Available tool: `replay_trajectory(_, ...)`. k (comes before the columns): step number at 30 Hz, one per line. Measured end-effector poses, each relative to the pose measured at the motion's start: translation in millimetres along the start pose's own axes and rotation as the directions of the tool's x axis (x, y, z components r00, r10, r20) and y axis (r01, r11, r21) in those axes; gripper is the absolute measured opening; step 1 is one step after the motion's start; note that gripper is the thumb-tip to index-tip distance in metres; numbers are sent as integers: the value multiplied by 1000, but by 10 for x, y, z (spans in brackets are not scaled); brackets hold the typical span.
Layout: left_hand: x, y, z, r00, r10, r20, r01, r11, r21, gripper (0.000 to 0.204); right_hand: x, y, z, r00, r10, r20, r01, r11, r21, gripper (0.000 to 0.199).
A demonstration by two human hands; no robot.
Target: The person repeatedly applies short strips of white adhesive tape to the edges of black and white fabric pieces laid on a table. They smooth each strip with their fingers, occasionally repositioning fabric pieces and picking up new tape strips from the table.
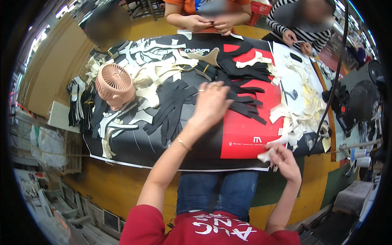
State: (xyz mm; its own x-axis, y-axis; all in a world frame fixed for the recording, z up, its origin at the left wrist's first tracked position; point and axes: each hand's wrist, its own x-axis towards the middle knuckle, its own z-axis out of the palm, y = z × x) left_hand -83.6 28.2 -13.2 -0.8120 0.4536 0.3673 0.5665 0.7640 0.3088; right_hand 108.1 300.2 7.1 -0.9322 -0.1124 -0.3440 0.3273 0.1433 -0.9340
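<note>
My left hand [213, 101] lies over a heap of black fabric strips [173, 104] in the middle of the table, fingers stretched forward and slightly apart. More black strips [244, 102] fan out just right of it. What its fingertips touch is partly hidden. At the table's near right edge, my right hand [284, 161] pinches a small cream fabric piece [266, 156] between thumb and fingers. A bundle of dark pieces [205, 70] tied with a yellow band sits just beyond my left hand.
A pink fan [115, 83] stands at the left among cream and white cut pieces [157, 75]. Cream scraps [300, 116] pile up on the right. Three people sit around the far side, two handling small things. A dark cable [338, 69] hangs at the right.
</note>
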Motion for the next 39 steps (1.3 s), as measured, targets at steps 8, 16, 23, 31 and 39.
replay_trajectory(8,-114,-549,-184,999,-34,28,38,989,-142,38,392,60,-439,966,-69,-251,119,975,190,33)
replay_trajectory(16,-73,-552,-195,998,18,-56,-25,992,-127,34,243,120,-402,983,-54,-173,86,979,187,20)
replay_trajectory(23,-102,-552,-135,995,5,-96,-11,998,-65,9,137,129,-383,973,-64,-223,121,960,252,19)
replay_trajectory(31,-59,-560,-3,984,175,35,-178,949,259,8,120,-75,-153,962,-65,-266,95,990,100,19)
replay_trajectory(39,-101,-311,-732,906,-364,-216,112,698,-707,10,125,-375,173,993,-94,-67,100,991,89,16)
